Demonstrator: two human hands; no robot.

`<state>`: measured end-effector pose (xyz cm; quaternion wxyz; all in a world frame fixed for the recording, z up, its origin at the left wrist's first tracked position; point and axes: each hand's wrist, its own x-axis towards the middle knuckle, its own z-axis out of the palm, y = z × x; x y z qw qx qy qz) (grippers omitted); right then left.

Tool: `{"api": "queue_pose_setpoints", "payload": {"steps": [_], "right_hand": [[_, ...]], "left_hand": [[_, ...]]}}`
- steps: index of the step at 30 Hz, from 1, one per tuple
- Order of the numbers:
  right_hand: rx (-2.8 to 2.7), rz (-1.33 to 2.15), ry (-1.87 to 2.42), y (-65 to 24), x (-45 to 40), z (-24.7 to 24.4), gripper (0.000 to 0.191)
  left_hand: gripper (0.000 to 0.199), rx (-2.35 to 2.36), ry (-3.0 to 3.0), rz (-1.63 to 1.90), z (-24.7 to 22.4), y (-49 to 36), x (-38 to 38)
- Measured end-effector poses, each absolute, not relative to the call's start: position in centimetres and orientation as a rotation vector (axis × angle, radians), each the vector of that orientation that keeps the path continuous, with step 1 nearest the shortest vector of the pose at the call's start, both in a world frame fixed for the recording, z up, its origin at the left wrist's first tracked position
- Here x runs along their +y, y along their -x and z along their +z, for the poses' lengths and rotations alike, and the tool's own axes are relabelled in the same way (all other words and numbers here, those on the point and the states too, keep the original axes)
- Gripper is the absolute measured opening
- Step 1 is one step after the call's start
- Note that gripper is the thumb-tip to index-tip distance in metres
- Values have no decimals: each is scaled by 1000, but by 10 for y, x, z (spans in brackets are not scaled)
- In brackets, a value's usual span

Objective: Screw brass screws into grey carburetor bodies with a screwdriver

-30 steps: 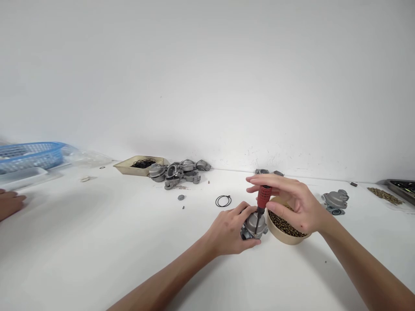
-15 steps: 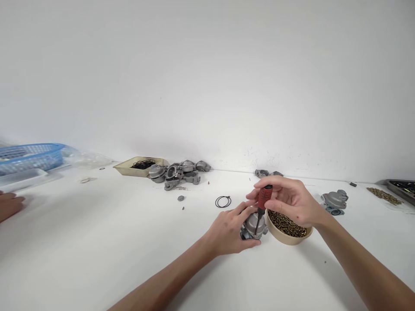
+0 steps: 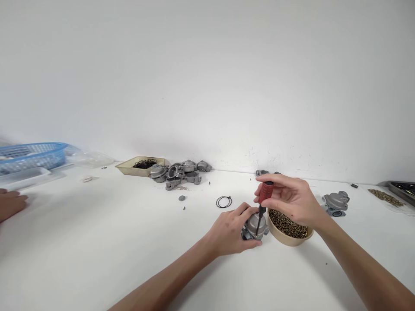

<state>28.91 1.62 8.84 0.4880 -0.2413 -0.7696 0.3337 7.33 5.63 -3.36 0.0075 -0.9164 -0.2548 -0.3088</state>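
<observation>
My left hand (image 3: 231, 229) is wrapped round a grey metal carburetor (image 3: 256, 225) on the white table, its thumb along the near side. In my right hand (image 3: 290, 198) is a screwdriver (image 3: 266, 194) with a red and black handle, gripped between thumb and fingers. The screwdriver stands nearly upright, tilted a little, with its tip at the carburetor's near edge. Just right of the carburetor, partly behind my right hand, sits a round cream bowl (image 3: 288, 239) full of brass-coloured screws. Two black rubber rings (image 3: 224, 201) lie beyond my left hand.
Grey metal bowl-shaped parts (image 3: 184, 170) are heaped by a cream tray (image 3: 129, 170) of black rings. Another carburetor (image 3: 336, 202) stands at right, near scattered brass pieces (image 3: 385, 197) and a dark tray (image 3: 405, 190). Another person's hand (image 3: 11, 205) rests at left below a blue basket (image 3: 48, 155).
The fingers of my right hand have shifted slightly on the screwdriver handle. My left hand keeps its hold on the carburetor. The whole view has moved a little.
</observation>
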Motion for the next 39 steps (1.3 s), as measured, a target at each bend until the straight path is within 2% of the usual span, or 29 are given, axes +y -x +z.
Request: {"api": "queue_pose_setpoints", "payload": {"steps": [4,8,10,16,23,26,31,36,39], "right_hand": [[-1906,535,643,-289,18,86,46],[-1987,806,517,-291,16,89,47],[-1976,819,525,-292,16,89,47],[-2033,419,623,-291,18,86,63],[-1986,835,529,-293,13,93,42],[-1932,698,648,-290,15,92,37],[-1954,439,716,-288,16,90,42],[-2054,623,567,-294,11,100,44],[-2022,550,588,-295,12,100,41]], "left_hand": [[72,-791,2891,-958,-33,-73,56],[71,-783,2882,-973,-34,-73,56],[72,-773,2866,-985,-34,-73,57],[69,-801,2932,-956,-30,-73,54],[69,-857,2878,-924,-32,-73,54],[69,-874,2884,-914,-32,-73,54],[70,-860,2891,-951,-33,-74,54],[71,-872,2897,-957,-32,-74,53],[74,-873,2902,-965,-30,-74,52]]}}
